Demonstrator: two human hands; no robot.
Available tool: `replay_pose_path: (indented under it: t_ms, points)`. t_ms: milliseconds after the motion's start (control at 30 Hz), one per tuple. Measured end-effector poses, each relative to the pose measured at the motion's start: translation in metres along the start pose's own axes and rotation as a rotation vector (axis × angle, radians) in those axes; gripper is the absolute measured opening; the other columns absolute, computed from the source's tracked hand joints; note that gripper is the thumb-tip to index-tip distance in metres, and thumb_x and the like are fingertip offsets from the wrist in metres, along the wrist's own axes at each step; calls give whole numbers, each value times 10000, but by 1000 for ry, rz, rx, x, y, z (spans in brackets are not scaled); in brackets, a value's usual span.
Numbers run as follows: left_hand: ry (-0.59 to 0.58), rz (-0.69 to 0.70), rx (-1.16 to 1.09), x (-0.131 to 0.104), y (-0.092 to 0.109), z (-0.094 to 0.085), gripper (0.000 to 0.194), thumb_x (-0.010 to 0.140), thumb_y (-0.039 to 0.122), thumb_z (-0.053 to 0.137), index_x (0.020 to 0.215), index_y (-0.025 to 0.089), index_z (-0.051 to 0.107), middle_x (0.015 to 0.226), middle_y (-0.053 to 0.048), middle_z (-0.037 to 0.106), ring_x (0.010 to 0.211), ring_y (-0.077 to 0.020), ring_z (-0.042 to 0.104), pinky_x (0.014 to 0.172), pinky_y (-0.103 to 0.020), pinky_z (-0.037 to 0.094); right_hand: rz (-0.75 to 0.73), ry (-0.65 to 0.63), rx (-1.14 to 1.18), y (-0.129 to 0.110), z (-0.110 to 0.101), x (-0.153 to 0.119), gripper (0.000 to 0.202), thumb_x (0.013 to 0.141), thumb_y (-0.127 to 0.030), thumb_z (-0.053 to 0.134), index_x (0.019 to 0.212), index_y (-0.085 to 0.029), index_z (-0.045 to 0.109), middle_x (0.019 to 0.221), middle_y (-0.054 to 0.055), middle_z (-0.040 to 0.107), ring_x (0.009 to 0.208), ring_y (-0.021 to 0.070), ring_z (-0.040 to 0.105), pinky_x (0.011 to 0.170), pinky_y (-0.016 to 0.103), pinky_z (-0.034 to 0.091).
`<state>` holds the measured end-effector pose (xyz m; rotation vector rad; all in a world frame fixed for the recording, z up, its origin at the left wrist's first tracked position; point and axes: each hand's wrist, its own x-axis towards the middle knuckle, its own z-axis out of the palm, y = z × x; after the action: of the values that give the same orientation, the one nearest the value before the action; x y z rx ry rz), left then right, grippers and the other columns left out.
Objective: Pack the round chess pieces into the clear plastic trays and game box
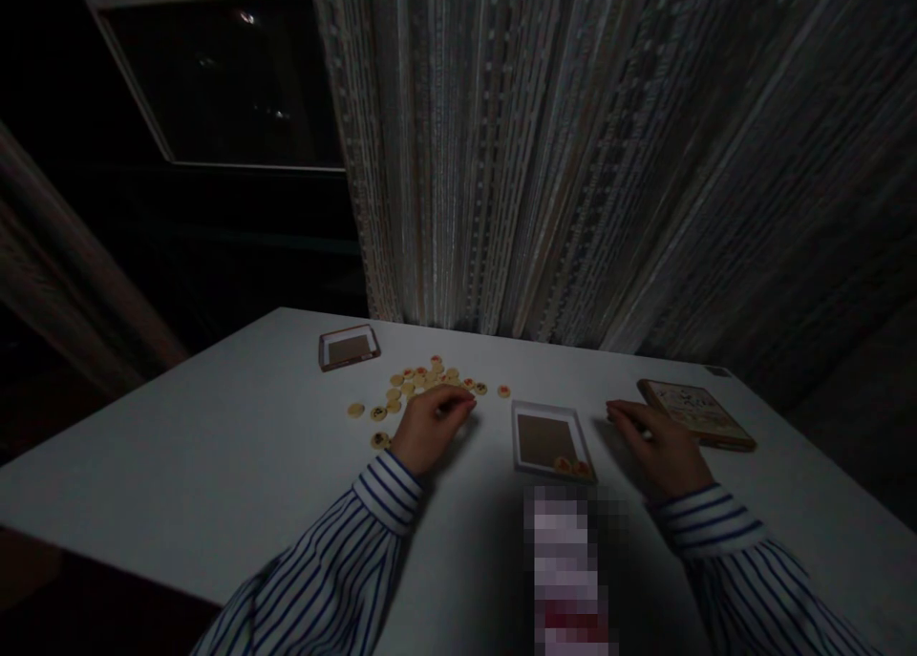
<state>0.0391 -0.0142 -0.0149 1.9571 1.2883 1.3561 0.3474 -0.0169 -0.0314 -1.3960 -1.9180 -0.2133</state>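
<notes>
Two red-marked round discs laid in open rectangular tray, white worktop | pale round discs scattered towards ten o'clock | left hand at nine, right hand at three; fingers curled, grip cannot be told

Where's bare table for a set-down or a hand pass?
On the white table: broad patch left of the round cream discs; strip between the open grey-rimmed rectangular tray and patterned grey curtain. Narrow: between tray and right hand. Crowded: disc cluster beside left hand.
</notes>
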Motion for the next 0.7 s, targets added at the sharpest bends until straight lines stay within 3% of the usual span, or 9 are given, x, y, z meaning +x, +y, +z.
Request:
replay_pose_path:
  t_ms: [333,533,700]
  points:
    - [53,-70,38,19,-17,-47,205,739,323,557,787,143,640,720,-21,654,670,-133,579,632,-234,451,-184,-121,115,-72,3,35,231,825,-282,427,896,-169,614,822,67,664,762,167,611,690,306,496]
    - [48,-39,65,39,-27,-56,203,753,317,534,798,151,642,736,-18,656,688,-134,577,651,-233,449,-334,-170,122,-111,12,56,189,827,-232,446,889,-157,608,817,63,660,780,163,597,721,305,472]
    - [26,-43,89,44,-41,-56,209,771,317,514,821,156,638,761,-22,657,704,-138,583,653,-235,452,-386,-205,136,-127,30,70,171,822,-220,458,891,-158,602,812,58,653,769,159,587,703,297,464]
